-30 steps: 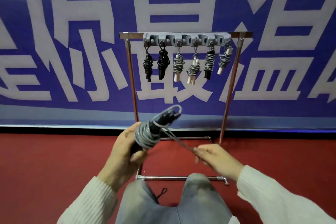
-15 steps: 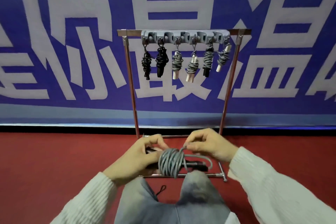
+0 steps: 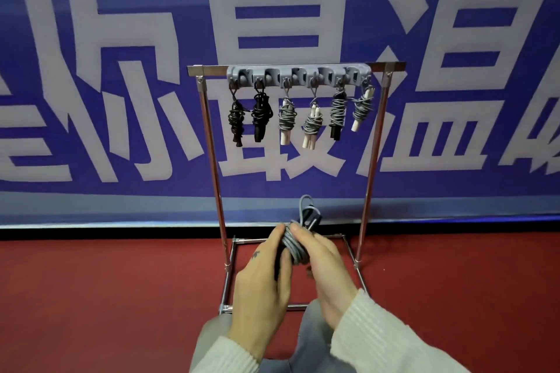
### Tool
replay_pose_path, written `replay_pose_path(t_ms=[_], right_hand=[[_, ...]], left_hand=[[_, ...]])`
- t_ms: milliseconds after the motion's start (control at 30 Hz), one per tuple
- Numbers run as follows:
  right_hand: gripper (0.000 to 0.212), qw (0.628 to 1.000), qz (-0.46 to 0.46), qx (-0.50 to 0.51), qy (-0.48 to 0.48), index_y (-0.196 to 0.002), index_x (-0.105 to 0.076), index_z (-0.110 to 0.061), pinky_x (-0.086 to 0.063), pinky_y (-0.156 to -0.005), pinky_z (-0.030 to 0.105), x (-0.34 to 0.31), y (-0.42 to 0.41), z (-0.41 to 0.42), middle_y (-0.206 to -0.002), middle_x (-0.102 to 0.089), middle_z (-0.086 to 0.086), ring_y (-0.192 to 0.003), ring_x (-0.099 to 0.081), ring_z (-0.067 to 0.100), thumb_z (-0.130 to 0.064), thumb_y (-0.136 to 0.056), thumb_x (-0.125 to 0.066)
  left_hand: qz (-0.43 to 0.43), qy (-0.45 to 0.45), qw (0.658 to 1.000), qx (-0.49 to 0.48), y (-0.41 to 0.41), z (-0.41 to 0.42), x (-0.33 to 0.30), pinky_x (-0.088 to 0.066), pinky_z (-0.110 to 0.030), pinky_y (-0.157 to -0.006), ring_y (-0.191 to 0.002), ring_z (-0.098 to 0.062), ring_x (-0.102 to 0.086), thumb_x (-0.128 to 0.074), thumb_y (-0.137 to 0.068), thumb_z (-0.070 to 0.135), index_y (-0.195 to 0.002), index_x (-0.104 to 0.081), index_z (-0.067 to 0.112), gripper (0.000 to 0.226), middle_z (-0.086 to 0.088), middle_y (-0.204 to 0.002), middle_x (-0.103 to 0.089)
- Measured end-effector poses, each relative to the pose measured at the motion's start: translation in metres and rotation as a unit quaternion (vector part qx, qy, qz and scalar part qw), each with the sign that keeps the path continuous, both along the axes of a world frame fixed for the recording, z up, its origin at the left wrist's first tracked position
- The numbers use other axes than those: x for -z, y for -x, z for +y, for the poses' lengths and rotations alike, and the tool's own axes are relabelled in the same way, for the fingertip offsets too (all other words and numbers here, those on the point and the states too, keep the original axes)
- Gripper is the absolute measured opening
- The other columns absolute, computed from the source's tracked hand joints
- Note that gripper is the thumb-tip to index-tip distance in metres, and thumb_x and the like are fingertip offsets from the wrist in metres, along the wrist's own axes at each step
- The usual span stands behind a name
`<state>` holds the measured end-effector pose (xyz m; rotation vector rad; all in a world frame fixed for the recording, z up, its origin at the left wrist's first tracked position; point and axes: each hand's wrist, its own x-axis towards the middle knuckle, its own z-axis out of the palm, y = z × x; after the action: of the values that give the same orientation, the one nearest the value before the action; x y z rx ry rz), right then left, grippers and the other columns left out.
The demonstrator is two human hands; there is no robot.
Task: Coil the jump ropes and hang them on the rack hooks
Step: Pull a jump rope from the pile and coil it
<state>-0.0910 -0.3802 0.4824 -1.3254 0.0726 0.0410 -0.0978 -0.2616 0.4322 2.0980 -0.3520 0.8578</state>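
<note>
Rope [image 3: 295, 247], grey and tightly coiled (loop sticking up), gripped between fingers of both hands.

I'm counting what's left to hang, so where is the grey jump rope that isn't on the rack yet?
In the head view, the coiled grey rope sits low at centre, held between the left hand and right hand, in front of the rack base and below the six hung ropes.

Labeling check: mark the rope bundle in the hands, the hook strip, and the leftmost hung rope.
rope bundle [image 3: 293, 247], head view, grey coils between the hands
hook strip [image 3: 298, 75], head view, grey middle
leftmost hung rope [image 3: 236, 121], head view, black coil
</note>
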Motion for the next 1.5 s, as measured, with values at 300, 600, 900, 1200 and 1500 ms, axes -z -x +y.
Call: replay_pose_path(t_ms=[300, 600, 900, 1200, 1500], right_hand=[[0.040, 0.948, -0.043, -0.031, 0.314, -0.096, -0.070, -0.020, -0.053, -0.085, 0.031, 0.022, -0.008, -0.022, -0.093, -0.075, -0.006, -0.087, -0.069, 0.001, -0.055, -0.099, -0.051], [0.027, 0.771, -0.151, -0.071, 0.615, -0.103, -0.047, -0.026, -0.039, -0.073, 0.034, 0.015, 0.006, 0.000, -0.099, -0.063, -0.006, -0.093, -0.057, 0.019, -0.051, -0.095, -0.044], [0.016, 0.993, -0.014, -0.042, 0.106, -0.097, -0.062, -0.003, -0.038, -0.053, 0.020, 0.019, -0.003, 0.002, -0.061, -0.057, 0.004, -0.052, -0.051, 0.007, 0.008, -0.092, -0.052], [0.004, 0.945, -0.127, -0.051, 0.298, -0.086, -0.070, -0.022, -0.056, -0.074, 0.036, 0.019, 0.001, -0.013, -0.073, -0.075, 0.002, -0.070, -0.070, 0.020, -0.018, -0.088, -0.071], [0.017, 0.958, -0.145, -0.109, 0.224, -0.101, -0.077, -0.019, -0.053, -0.084, 0.021, 0.038, -0.002, -0.033, -0.088, -0.079, 0.004, -0.090, -0.074, 0.013, -0.006, -0.093, -0.070]], left_hand=[[0.270, 0.055, 0.943, 0.187, 0.005, 0.004, -0.010, -0.049, -0.017, -0.077, -0.088, 0.006, -0.068, -0.071, -0.092, 0.034, -0.144, -0.034, 0.042, 0.064, 0.026, -0.101, -0.072], [0.296, 0.410, 0.843, 0.182, 0.006, -0.007, -0.007, -0.053, -0.035, -0.077, -0.091, -0.025, -0.069, -0.051, -0.104, 0.019, -0.103, -0.072, 0.013, 0.021, -0.007, -0.095, -0.074], [0.190, 0.363, 0.906, 0.105, 0.003, 0.006, -0.007, -0.052, -0.037, -0.067, -0.080, -0.026, -0.065, -0.057, -0.100, 0.027, -0.114, -0.070, 0.029, 0.019, -0.003, -0.095, -0.075], [0.127, 0.093, 0.988, 0.002, 0.006, 0.013, 0.013, -0.054, -0.034, -0.075, -0.091, -0.006, -0.066, -0.053, -0.102, 0.027, -0.118, -0.052, 0.042, 0.022, 0.016, -0.105, -0.065], [0.170, -0.032, 0.981, 0.085, 0.003, 0.027, 0.016, -0.051, -0.040, -0.074, -0.082, -0.009, -0.059, -0.047, -0.105, 0.029, -0.108, -0.052, 0.038, 0.011, 0.012, -0.094, -0.057]])
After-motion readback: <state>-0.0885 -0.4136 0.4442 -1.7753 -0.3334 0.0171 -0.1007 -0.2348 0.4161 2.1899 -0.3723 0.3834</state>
